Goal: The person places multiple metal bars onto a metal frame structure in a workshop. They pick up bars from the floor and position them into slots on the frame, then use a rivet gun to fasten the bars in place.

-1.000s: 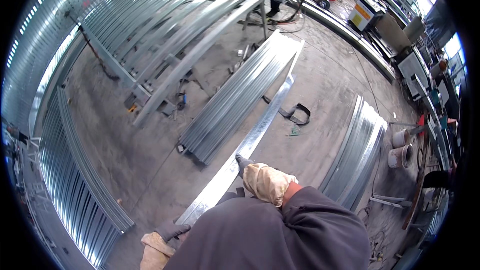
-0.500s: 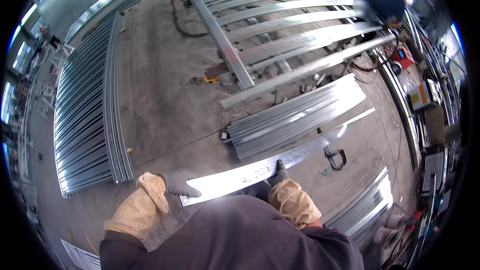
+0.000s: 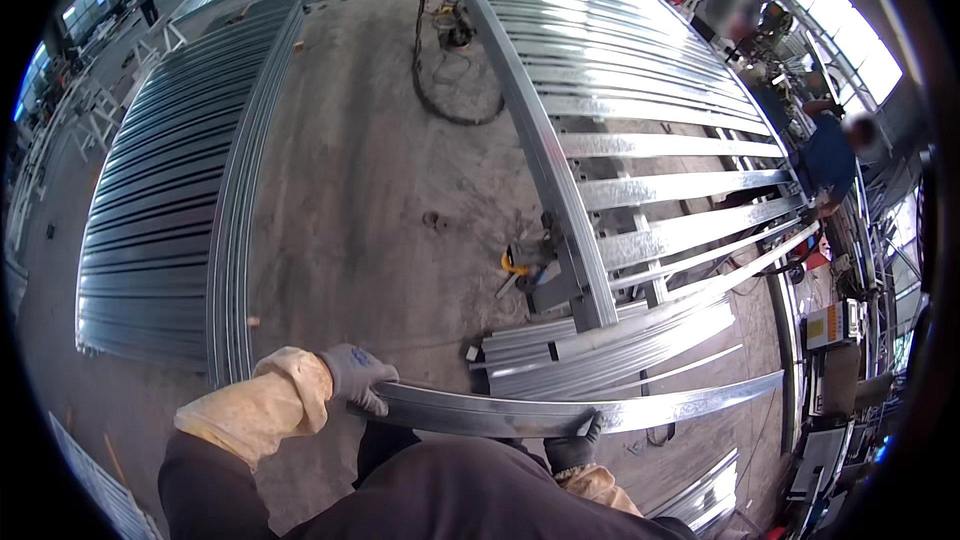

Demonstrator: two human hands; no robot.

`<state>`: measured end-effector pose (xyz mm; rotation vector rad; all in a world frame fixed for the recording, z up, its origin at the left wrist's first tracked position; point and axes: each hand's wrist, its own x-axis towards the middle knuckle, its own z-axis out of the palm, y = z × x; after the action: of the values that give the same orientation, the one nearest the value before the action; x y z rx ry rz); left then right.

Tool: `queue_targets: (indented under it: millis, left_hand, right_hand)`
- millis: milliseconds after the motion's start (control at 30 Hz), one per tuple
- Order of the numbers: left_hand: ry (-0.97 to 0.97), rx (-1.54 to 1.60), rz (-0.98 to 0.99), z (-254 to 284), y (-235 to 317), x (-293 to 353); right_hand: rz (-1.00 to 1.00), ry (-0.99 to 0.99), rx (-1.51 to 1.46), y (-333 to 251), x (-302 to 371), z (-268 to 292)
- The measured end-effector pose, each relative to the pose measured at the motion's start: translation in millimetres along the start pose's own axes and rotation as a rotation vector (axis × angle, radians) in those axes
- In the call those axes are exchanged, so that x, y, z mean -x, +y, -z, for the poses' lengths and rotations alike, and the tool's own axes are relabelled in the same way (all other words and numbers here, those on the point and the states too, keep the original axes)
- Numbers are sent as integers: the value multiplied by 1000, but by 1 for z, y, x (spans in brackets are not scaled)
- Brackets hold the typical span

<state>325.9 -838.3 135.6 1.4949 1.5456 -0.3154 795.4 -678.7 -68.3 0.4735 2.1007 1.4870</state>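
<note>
Looks like a lift-and-position step imo, left hand [image 3: 362, 380] gripping the end of the metal bar [image 3: 470, 414], right hand [image 3: 573, 447] holding its lower edge, so next calls for steadying the overhang right of the hands.

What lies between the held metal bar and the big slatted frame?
In the head view, a stack of metal strips lies between the bar and the frame, which partly hides it.

Daylight pours through washed-out windows [image 3: 845, 25] at upper right — glare streaks the metal slats [image 3: 680, 145], while the floor [image 3: 340, 170] looks dull. Straight edges bow toward blackened corners — a co-worker's head [image 3: 860, 130] is blurred.
</note>
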Motion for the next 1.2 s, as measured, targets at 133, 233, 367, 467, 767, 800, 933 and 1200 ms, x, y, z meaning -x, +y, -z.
queue_targets:
  millis: [133, 233, 367, 467, 767, 800, 933, 1200]
  left_hand:
    - [224, -26, -89, 30, -101, 24]
    - [449, -33, -104, 54, -180, 29]
    - [836, -139, -47, 86, -273, 16]
    - [1087, -201, 12, 95, -343, -6]
    - [1143, 100, 592, 264, -543, 21]
    - [1065, 149, 657, 286, -557, 38]
    - [1086, 33, 792, 330, -610, 103]
    - [1052, 116, 913, 437, -749, 86]
  right_hand:
    - [159, -132, 962, 64, -65, 122]
    - [190, -215, 1420, 121, -111, 171]
    - [875, -471, 2205, 201, -173, 134]
    - [929, -604, 2080, 237, -244, 120]
    - [201, -235, 2208, 251, -551, 184]
    - [161, -209, 2238, 269, -587, 198]
    - [-58, -98, 2321, 305, -718, 237]
    - [-101, 91, 2436, 350, -953, 299]
